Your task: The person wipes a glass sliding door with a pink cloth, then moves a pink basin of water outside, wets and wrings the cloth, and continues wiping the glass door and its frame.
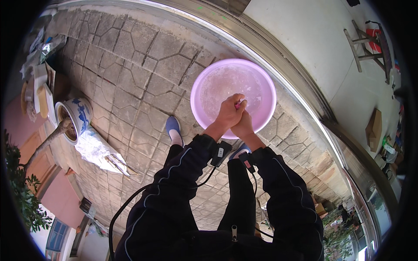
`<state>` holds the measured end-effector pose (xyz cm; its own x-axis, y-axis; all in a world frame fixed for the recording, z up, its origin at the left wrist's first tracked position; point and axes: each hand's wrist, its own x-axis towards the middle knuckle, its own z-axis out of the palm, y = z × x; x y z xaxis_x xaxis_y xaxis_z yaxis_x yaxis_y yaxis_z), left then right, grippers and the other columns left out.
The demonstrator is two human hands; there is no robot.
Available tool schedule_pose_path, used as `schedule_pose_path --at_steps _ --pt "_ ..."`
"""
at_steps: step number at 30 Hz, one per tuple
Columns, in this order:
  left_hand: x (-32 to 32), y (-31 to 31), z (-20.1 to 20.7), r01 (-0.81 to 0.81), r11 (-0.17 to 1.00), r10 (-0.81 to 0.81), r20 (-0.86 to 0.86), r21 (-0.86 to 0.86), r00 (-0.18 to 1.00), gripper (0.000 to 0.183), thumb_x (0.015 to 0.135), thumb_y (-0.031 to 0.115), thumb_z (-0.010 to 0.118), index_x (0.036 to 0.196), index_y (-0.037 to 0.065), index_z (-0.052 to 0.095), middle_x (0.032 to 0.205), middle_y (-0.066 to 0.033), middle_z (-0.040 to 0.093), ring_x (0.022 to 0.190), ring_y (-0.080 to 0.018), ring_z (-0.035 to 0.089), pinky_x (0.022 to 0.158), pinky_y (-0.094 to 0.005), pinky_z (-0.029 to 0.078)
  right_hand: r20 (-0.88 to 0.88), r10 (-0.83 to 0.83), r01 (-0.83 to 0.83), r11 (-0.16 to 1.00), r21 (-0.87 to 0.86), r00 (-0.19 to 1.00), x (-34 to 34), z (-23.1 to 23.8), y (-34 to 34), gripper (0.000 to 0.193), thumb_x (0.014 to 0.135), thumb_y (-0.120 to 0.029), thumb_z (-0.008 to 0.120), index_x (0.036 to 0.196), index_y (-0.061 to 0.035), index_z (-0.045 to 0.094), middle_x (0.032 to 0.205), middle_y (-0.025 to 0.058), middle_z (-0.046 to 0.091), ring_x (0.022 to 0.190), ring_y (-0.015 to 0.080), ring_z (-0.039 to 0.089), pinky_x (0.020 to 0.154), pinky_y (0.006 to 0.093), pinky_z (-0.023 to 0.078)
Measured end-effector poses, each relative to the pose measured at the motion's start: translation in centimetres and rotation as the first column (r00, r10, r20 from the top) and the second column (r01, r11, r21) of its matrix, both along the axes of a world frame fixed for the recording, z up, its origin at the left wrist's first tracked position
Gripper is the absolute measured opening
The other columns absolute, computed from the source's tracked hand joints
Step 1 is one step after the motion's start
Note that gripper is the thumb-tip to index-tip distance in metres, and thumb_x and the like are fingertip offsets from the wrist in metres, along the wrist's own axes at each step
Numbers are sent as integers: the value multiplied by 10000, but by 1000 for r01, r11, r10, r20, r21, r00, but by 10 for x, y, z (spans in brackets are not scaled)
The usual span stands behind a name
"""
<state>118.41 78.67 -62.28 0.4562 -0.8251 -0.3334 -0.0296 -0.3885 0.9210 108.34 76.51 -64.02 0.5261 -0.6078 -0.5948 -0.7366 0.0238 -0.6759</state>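
Observation:
A round pink-purple basin with cloudy, sudsy water in it stands on the paving in front of my feet. Above its near part, my left hand and my right hand are pressed together, fingers curled in. A small bit of something pink-red shows between the fingers; most of it is hidden, so its kind cannot be made out. The right hand sits partly behind the left. Both wrists carry dark bands with small boxes and cables.
A metal door track runs just beyond the basin. To the left stand a blue-and-white plant pot and a white plastic sack. Indoors at right are a wooden stool and a cardboard piece. Cables hang by my arms.

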Motion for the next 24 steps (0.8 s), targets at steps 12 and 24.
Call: schedule_pose_path --at_steps 12,24 --pt "-23 21 -36 -370 869 333 164 329 928 258 882 205 557 748 -7 617 610 -152 574 564 -253 558 584 -383 445 -69 169 -177 973 -145 983 -5 -13 15 358 801 -290 648 988 -6 538 877 210 636 850 414 633 723 485 509" --pt "-29 35 -64 -522 691 653 -124 500 747 273 880 184 566 702 -17 610 629 -89 581 549 -185 540 524 -345 438 -111 303 -322 901 -289 947 -18 -28 27 268 831 -258 602 936 -27 517 819 189 617 724 387 640 634 482 531"
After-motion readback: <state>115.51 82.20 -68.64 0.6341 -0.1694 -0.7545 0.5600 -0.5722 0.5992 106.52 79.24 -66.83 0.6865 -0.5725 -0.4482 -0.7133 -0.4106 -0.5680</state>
